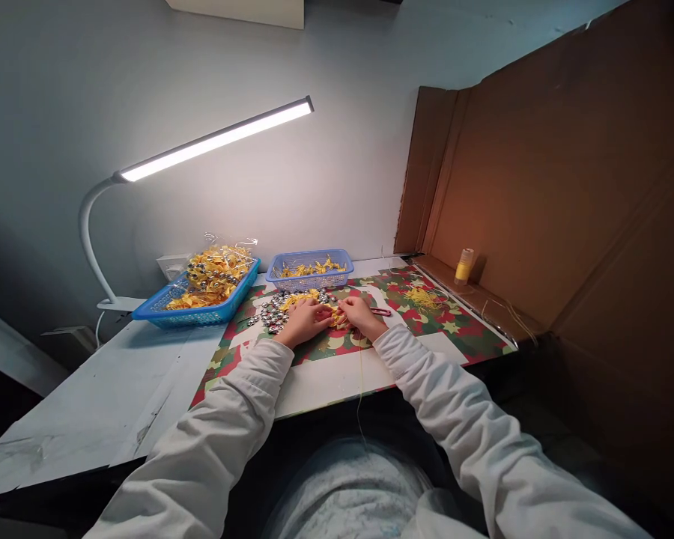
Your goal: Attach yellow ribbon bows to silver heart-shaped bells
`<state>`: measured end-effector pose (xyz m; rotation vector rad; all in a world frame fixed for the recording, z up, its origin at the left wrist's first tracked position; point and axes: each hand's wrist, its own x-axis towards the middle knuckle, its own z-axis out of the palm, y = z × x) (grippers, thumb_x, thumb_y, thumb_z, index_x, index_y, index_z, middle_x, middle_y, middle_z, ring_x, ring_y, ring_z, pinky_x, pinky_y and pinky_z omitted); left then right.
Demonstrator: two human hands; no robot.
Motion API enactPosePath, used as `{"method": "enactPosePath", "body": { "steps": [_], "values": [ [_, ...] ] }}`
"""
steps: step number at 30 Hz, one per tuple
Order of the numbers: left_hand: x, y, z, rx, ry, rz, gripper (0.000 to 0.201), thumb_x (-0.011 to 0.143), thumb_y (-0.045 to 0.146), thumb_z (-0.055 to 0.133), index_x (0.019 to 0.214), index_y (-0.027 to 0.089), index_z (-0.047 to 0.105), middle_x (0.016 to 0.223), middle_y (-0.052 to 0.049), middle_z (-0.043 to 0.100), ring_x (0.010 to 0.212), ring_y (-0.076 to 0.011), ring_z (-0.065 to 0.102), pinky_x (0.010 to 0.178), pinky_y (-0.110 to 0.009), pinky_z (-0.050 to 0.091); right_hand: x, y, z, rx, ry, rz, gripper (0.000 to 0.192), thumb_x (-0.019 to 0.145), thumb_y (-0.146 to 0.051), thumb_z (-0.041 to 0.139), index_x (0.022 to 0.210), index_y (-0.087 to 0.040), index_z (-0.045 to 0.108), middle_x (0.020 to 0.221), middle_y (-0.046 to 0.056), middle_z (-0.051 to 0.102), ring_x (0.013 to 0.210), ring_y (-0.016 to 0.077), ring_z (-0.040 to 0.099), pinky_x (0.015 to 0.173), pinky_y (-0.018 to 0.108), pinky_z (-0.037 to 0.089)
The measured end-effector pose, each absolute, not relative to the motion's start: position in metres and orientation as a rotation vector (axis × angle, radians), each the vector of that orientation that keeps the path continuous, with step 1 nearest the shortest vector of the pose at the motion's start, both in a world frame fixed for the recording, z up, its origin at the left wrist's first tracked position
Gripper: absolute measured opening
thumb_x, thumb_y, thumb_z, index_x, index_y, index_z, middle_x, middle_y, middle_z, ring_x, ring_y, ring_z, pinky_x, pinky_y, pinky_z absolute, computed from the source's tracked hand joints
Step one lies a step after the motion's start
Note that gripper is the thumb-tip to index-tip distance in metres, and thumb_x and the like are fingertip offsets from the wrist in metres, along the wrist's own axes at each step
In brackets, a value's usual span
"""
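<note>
Yellow piece (339,320), small and crinkled, sits between the hands over a patterned sheet (454,323) — left hand (308,321) and right hand (360,315) nearly closed, fingertips pinching it — beside silvery beads (272,311), a thin thread (361,374) hanging below.
</note>
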<state>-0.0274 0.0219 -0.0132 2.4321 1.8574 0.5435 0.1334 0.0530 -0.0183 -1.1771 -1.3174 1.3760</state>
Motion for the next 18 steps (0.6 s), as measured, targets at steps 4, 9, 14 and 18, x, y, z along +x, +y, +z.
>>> {"method": "enactPosePath", "body": {
  "steps": [4, 9, 14, 18],
  "values": [
    [-0.024, 0.022, -0.013, 2.468, 1.818, 0.485, 0.033, 0.085, 0.043, 0.057, 0.110, 0.029, 0.072, 0.109, -0.009, 0.062, 0.108, -0.0299, 0.053, 0.093, -0.043, 0.035, 0.132, 0.051, -0.016, -1.197, -1.314, 1.406, 0.027, 0.086, -0.021, 0.064, 0.062, -0.017, 0.053, 0.055, -0.001, 0.060, 0.040, 0.0093, 0.057, 0.036, 0.018, 0.040],
    [-0.027, 0.024, -0.013, 2.402, 1.669, 0.674, 0.024, 0.080, 0.040, 0.061, 0.088, 0.020, 0.072, 0.087, -0.006, 0.065, 0.085, -0.0215, 0.058, 0.078, -0.032, 0.042, 0.131, 0.052, -0.015, -1.136, -1.277, 1.419, 0.025, 0.088, -0.021, 0.059, 0.064, -0.018, 0.050, 0.056, -0.004, 0.057, 0.040, 0.0079, 0.055, 0.038, 0.019, 0.040],
    [-0.032, 0.022, -0.011, 1.931, 1.477, 1.129, 0.032, 0.073, 0.049, 0.066, 0.077, 0.016, 0.065, 0.056, 0.002, 0.058, 0.052, -0.0121, 0.049, 0.053, -0.024, 0.037, 0.132, 0.052, -0.008, -1.023, -1.210, 1.423, 0.022, 0.090, -0.025, 0.051, 0.070, -0.021, 0.042, 0.048, -0.011, 0.044, 0.034, 0.0040, 0.040, 0.039, 0.017, 0.033],
    [-0.033, 0.018, -0.006, 1.429, 1.303, 1.325, 0.044, 0.058, 0.050, 0.080, 0.080, 0.017, 0.061, 0.066, -0.003, 0.069, 0.050, -0.0127, 0.058, 0.049, -0.023, 0.040, 0.131, 0.050, -0.006, -0.935, -1.261, 1.456, 0.015, 0.086, -0.024, 0.051, 0.074, -0.021, 0.043, 0.051, -0.010, 0.048, 0.040, 0.0056, 0.044, 0.045, 0.019, 0.037]
  ]
}}
